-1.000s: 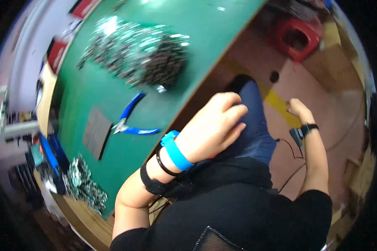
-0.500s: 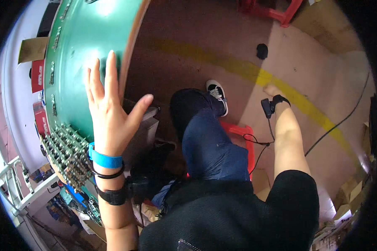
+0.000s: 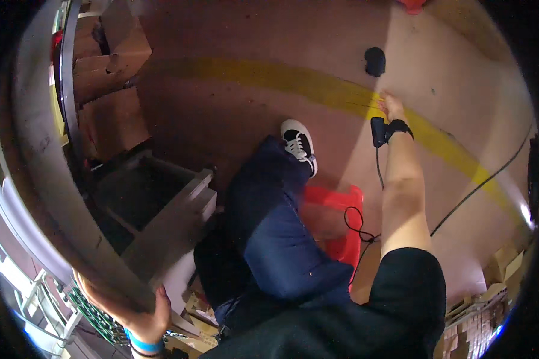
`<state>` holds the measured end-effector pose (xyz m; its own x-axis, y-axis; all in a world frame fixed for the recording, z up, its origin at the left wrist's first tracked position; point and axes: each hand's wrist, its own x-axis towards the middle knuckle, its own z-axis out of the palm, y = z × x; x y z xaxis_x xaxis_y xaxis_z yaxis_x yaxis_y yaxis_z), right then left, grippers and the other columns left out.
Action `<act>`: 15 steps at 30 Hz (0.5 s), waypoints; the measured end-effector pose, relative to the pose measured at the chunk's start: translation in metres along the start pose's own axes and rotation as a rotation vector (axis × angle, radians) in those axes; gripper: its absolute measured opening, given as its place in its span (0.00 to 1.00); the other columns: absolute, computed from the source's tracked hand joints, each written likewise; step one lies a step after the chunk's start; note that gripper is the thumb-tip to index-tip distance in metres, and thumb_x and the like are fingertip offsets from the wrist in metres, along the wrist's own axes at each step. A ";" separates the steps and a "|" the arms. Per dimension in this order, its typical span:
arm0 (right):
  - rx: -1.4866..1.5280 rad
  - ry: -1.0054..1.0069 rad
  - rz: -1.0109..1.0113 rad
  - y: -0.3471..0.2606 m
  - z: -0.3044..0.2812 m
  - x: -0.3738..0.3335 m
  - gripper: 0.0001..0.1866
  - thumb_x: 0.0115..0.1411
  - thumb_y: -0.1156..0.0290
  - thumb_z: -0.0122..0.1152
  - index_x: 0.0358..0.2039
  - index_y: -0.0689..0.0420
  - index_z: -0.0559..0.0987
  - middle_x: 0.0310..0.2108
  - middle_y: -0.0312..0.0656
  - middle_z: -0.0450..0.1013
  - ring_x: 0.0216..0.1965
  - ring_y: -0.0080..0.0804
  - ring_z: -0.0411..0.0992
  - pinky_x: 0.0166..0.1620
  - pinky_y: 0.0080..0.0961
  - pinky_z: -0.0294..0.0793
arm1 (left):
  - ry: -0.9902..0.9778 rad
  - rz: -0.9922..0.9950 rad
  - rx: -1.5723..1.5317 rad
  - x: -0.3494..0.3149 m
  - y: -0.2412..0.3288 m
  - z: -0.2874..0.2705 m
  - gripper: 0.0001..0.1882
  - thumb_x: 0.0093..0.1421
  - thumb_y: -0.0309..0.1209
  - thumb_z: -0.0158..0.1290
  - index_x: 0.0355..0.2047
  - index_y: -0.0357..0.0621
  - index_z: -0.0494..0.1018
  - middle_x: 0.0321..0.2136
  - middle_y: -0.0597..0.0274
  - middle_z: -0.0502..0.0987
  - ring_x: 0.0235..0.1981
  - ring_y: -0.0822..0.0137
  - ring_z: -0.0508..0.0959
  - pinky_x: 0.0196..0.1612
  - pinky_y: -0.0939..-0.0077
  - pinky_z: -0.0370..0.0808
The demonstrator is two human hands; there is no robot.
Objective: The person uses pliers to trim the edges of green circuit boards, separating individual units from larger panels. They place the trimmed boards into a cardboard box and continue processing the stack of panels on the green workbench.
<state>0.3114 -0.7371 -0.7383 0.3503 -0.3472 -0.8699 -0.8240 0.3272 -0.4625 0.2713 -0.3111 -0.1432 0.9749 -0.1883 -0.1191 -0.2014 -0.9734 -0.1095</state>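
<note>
My left hand (image 3: 129, 314), with a blue band at the wrist, rests at the edge of the worktable (image 3: 60, 179); its fingers lie along the table's side and its thumb stands on the near side, gripping the edge. My right arm stretches down over the floor. The fingers of my right hand (image 3: 393, 106) are curled together over the yellow floor line (image 3: 317, 90); thin dark lines show beside the fingertips, too fine to name. A black rounded object (image 3: 375, 61) lies on the floor just beyond this hand. A black strap device (image 3: 378, 131) with a cable sits on the right wrist.
An open grey drawer (image 3: 161, 239) juts out under the table, with cardboard boxes (image 3: 114, 119) beyond it. A red plastic stool (image 3: 341, 203) is beneath me. A black cable (image 3: 479, 185) crosses the floor at right. Green circuit boards (image 3: 93, 311) stand near my left hand.
My view has tipped lower, so the table's green top has left sight. My left hand has gone from spread above the table to its edge. My right hand has shifted slightly farther forward.
</note>
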 end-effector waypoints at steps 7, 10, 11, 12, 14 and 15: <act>0.201 -0.057 -0.102 -0.012 0.020 0.043 0.24 0.56 0.58 0.56 0.52 0.50 0.68 0.44 0.36 0.67 0.41 0.26 0.64 0.42 0.26 0.68 | -0.127 -0.054 0.205 -0.024 -0.004 -0.027 0.64 0.39 0.32 0.65 0.59 0.28 0.24 0.54 0.28 0.54 0.52 0.42 0.64 0.54 0.53 0.61; 0.203 0.013 -0.024 -0.030 0.029 0.051 0.25 0.55 0.54 0.57 0.51 0.51 0.69 0.39 0.35 0.67 0.33 0.22 0.64 0.37 0.26 0.69 | -0.499 -0.307 0.085 -0.040 -0.015 -0.042 0.43 0.48 0.30 0.56 0.57 0.32 0.42 0.55 0.38 0.57 0.55 0.49 0.61 0.58 0.61 0.57; 0.155 -0.013 0.024 -0.024 0.013 0.075 0.25 0.55 0.53 0.57 0.51 0.51 0.69 0.37 0.34 0.67 0.29 0.21 0.64 0.34 0.26 0.70 | -0.616 -0.389 0.047 -0.045 -0.019 -0.051 0.36 0.51 0.29 0.53 0.57 0.33 0.48 0.56 0.42 0.58 0.56 0.51 0.60 0.59 0.64 0.55; 0.108 -0.044 0.061 -0.022 0.011 0.091 0.25 0.55 0.53 0.57 0.50 0.50 0.69 0.35 0.34 0.67 0.25 0.20 0.64 0.31 0.25 0.70 | -0.720 -0.473 -0.004 -0.051 -0.023 -0.055 0.30 0.54 0.28 0.50 0.56 0.35 0.54 0.56 0.45 0.59 0.57 0.53 0.59 0.60 0.66 0.54; 0.278 0.025 0.029 -0.028 0.028 0.075 0.24 0.55 0.52 0.57 0.49 0.51 0.70 0.32 0.33 0.67 0.18 0.21 0.60 0.25 0.24 0.69 | -0.840 -0.576 -0.049 -0.051 -0.020 -0.064 0.28 0.55 0.28 0.48 0.56 0.36 0.56 0.58 0.48 0.57 0.59 0.55 0.56 0.61 0.68 0.50; 0.294 0.055 -0.026 -0.025 0.031 0.078 0.23 0.56 0.53 0.56 0.48 0.52 0.71 0.30 0.32 0.67 0.18 0.21 0.60 0.25 0.23 0.68 | -0.771 -0.540 -0.035 -0.053 -0.021 -0.061 0.31 0.53 0.28 0.50 0.57 0.37 0.53 0.58 0.47 0.54 0.60 0.54 0.54 0.61 0.66 0.48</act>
<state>0.3729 -0.7449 -0.7999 0.3387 -0.4033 -0.8501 -0.6477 0.5554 -0.5216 0.2295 -0.2888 -0.0740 0.6007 0.4155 -0.6830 0.2744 -0.9096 -0.3120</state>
